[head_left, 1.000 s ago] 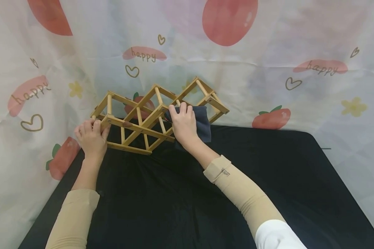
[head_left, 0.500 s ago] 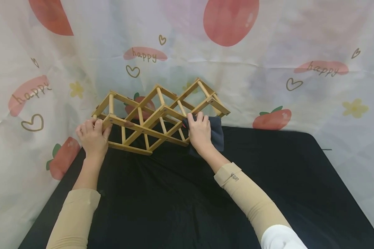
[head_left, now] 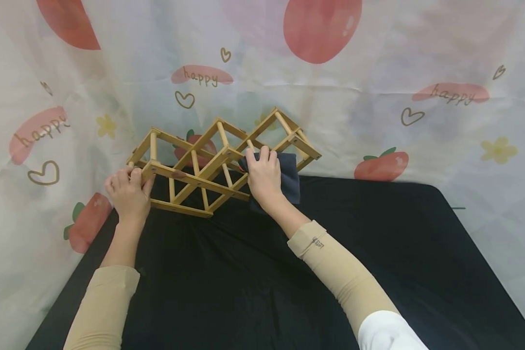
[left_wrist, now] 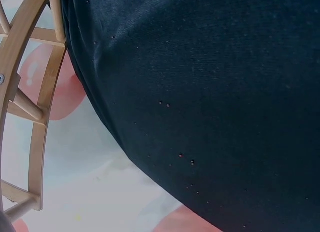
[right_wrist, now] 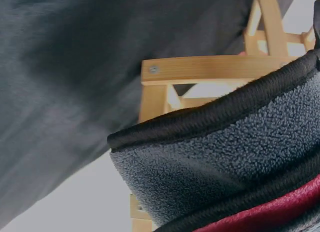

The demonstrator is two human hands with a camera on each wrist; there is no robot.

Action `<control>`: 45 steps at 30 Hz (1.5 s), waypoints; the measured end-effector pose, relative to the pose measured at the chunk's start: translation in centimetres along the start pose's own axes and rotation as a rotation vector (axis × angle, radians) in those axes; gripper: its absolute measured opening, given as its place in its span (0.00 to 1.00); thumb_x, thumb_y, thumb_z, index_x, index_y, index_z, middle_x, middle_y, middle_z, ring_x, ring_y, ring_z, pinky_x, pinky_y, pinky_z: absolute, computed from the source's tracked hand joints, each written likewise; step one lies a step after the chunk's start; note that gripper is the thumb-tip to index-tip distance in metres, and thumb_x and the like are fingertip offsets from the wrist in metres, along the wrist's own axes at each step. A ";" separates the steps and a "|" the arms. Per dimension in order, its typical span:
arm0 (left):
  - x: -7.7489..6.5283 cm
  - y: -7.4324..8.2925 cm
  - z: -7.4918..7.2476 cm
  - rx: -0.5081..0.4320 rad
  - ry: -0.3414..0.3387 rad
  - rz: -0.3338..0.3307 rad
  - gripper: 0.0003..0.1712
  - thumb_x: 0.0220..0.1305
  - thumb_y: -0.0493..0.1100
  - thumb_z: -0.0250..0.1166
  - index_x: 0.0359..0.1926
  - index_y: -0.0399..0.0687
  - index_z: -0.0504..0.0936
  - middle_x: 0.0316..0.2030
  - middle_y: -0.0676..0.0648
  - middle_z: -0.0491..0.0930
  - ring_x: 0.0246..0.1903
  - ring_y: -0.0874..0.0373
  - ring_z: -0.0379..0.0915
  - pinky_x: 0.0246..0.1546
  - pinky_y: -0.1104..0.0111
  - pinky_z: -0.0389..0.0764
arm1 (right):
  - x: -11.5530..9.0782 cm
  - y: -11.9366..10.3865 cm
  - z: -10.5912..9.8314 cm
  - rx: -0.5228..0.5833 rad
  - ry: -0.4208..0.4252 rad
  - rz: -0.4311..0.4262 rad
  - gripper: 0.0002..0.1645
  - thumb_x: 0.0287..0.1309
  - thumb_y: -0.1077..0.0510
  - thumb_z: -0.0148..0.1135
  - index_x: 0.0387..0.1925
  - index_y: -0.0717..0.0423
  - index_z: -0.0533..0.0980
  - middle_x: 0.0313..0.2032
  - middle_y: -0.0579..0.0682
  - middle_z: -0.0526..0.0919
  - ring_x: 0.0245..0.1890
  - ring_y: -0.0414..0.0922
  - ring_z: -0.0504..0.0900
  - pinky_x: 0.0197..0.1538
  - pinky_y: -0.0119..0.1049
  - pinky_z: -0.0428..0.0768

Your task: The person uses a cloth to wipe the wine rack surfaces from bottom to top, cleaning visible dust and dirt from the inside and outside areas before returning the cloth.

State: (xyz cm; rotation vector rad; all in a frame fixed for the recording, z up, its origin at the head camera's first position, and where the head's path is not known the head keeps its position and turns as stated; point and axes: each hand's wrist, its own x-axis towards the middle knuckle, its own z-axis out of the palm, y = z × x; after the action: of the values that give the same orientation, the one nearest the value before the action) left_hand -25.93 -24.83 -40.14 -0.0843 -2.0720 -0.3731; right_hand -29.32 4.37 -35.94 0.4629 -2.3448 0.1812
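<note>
A folding wooden lattice rack of slats and round dowels stands at the back of the table. My left hand grips its left end. Around a lower front slat, right of the rack's middle, my right hand holds a dark grey cloth, which hides that part of the slat. Up close in the right wrist view, the cloth has fuzzy fabric, a black stitched edge and a red part at the bottom. Slats of the rack run along the left of the left wrist view; neither wrist view shows a hand.
A black cloth covers the table, with small specks on it in the left wrist view. Right behind the rack hangs a white curtain printed with fruit, hearts and "happy"; it also closes off both sides.
My right hand and the grey cloth slid right along the slat, then back left to near where they were. My left hand and the rack stay in place.
</note>
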 end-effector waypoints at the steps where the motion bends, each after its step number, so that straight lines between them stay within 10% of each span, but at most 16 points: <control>1: 0.0 0.0 0.0 0.000 0.003 -0.001 0.25 0.62 0.58 0.50 0.34 0.37 0.64 0.37 0.35 0.65 0.39 0.38 0.59 0.46 0.47 0.55 | 0.3 -0.3 -0.1 -0.006 0.006 -0.006 0.13 0.54 0.66 0.56 0.42 0.57 0.68 0.36 0.58 0.66 0.28 0.50 0.61 0.30 0.38 0.64; 11: 0.1 0.1 0.1 -0.003 0.010 0.017 0.24 0.62 0.56 0.52 0.34 0.37 0.64 0.37 0.35 0.65 0.38 0.38 0.60 0.46 0.47 0.56 | 1.1 -1.6 -0.9 -0.021 0.033 -0.041 0.13 0.56 0.65 0.55 0.43 0.55 0.68 0.37 0.58 0.66 0.29 0.50 0.62 0.30 0.37 0.64; 24: 0.2 0.4 -0.4 0.032 -0.044 0.012 0.20 0.59 0.49 0.59 0.35 0.38 0.63 0.37 0.35 0.62 0.38 0.38 0.57 0.44 0.48 0.54 | -1.7 2.0 1.3 -0.056 -0.028 0.036 0.13 0.56 0.63 0.57 0.43 0.57 0.67 0.36 0.59 0.66 0.29 0.51 0.63 0.31 0.39 0.65; 45: -1.4 -0.2 -2.2 0.257 -0.200 -0.015 0.20 0.65 0.51 0.52 0.42 0.37 0.62 0.42 0.35 0.57 0.40 0.37 0.52 0.43 0.46 0.52 | -3.2 3.9 2.1 -0.056 -0.093 0.086 0.10 0.58 0.64 0.53 0.41 0.57 0.65 0.36 0.60 0.65 0.29 0.53 0.62 0.32 0.42 0.63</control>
State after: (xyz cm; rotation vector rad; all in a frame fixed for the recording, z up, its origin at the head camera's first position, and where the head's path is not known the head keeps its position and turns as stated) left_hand -23.44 -25.59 -40.32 0.0500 -2.3016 -0.1076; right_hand -29.98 8.30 -39.64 0.3502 -2.4562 0.1364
